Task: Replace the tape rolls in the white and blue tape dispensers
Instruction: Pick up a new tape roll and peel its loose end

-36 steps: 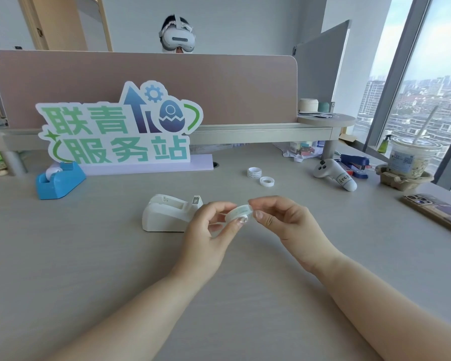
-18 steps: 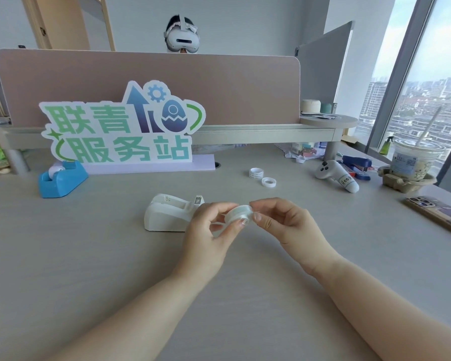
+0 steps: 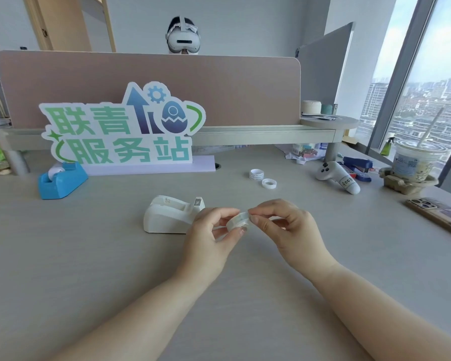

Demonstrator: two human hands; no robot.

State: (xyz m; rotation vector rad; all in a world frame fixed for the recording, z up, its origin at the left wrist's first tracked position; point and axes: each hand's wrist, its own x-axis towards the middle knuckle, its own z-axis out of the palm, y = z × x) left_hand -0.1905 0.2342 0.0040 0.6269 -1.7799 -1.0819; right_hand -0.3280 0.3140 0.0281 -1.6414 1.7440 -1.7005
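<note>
A small roll of clear tape (image 3: 237, 221), tilted on edge, is held above the grey tabletop (image 3: 89, 256) between the fingertips of both hands, just right of the white plastic tape dispenser (image 3: 170, 217). That dispenser sits upright near the tabletop's middle with its cutter end toward the roll and its roll slot looking empty. The blue plastic tape dispenser (image 3: 61, 180) stands well apart at the far left, a whitish roll seated in it. Two more small white rolls (image 3: 256, 174) (image 3: 269, 183) lie beyond, just beside each other, one upright, one flat.
</note>
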